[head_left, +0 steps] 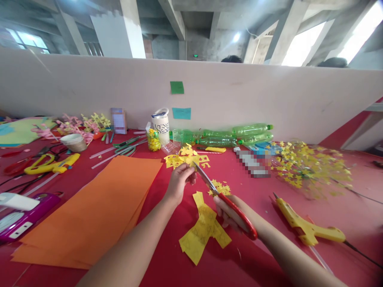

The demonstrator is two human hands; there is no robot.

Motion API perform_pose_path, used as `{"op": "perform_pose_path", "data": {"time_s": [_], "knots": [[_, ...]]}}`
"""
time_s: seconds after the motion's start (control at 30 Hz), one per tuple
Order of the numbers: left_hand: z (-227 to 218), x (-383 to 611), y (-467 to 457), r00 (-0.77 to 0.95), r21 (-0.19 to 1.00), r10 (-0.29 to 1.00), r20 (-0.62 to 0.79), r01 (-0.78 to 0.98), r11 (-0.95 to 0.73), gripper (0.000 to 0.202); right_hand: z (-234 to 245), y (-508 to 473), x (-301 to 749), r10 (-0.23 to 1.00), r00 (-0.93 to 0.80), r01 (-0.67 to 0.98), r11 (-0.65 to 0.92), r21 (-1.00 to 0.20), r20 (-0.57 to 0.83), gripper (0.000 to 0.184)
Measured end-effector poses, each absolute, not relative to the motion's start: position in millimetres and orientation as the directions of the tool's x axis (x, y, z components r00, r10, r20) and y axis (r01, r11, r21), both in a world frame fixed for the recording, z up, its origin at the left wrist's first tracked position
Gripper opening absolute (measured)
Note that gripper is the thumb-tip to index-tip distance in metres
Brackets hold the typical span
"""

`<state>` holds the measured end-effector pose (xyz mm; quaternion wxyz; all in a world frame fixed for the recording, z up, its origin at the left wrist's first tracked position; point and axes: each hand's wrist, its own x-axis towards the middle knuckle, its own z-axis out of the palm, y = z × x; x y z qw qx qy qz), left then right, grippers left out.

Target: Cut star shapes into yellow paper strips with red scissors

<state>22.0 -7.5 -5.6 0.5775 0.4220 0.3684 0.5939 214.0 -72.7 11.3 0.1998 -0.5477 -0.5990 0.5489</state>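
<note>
My left hand point(181, 179) is closed in a pinch on a small piece of yellow paper, mostly hidden by the fingers. At those fingertips are the blade tips of red-handled scissors point(211, 185). My right hand point(230, 211) grips the scissors by their handles. Just behind my left hand lie yellow paper scraps point(170, 160) with star-shaped holes. A pile of small yellow paper stars point(222, 187) rests beyond my right hand, partly covered by it and the scissors. Nearer me, yellow paper pieces point(201, 227) with drawn outlines lie overlapping on the red table.
Orange sheets point(89, 211) cover the left. A yellow glue gun point(308, 227) and a yellow star spray point(311, 167) are at right. Green bottles point(215, 141), a white tumbler point(161, 127) and a yellow cutter point(216, 150) lie or stand toward the partition. A purple power strip point(38, 211) sits left.
</note>
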Motion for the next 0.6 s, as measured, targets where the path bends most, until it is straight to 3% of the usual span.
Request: {"op": "perform_pose_path", "data": {"time_s": [0.6], "knots": [[-5.8, 22.5, -7.1, 0.025, 0.918, 0.998, 0.066, -0.393, -0.051, 0.017, 25.4, -75.4, 205.7, 0.885, -0.264, 0.452, -0.239, -0.859, -0.384, 0.050]]}}
